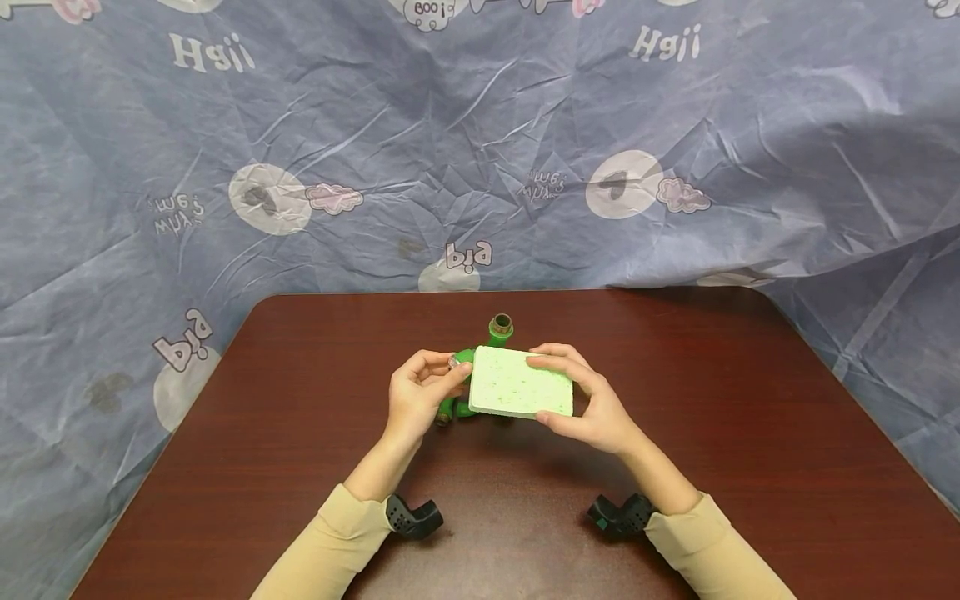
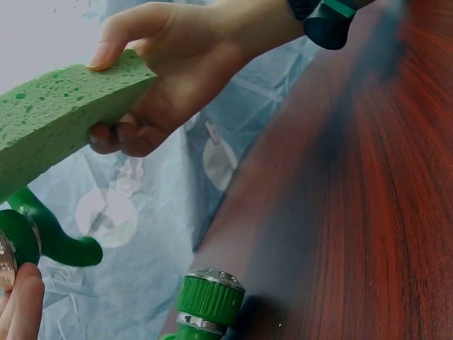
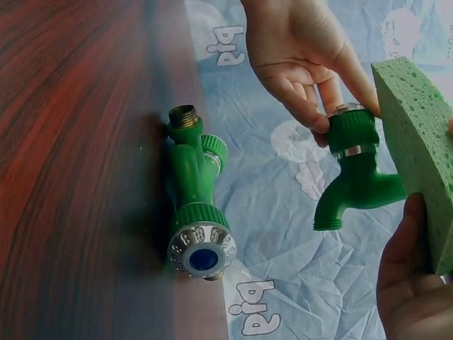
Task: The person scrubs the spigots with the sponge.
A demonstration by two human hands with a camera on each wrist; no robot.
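Observation:
My left hand point(image 1: 415, 398) pinches a green plastic faucet point(image 3: 356, 173) by its ribbed knob, above the table. In the right wrist view its curved spout points down. A light green rectangular sponge point(image 1: 521, 383) is gripped in my right hand point(image 1: 596, 404), thumb on one edge and fingers on the other. The sponge stands right beside the held faucet and hides much of it in the head view; whether they touch I cannot tell. Below, more green faucet pieces point(image 3: 187, 173) lie on the table, one with a silver-rimmed knob and blue centre. Their exact number is unclear.
The dark reddish-brown wooden table point(image 1: 315, 483) spreads under both hands. A blue-grey printed cloth point(image 1: 450, 150) hangs behind its far edge. Black camera mounts point(image 1: 414, 517) sit on both wrists, over the table's near part.

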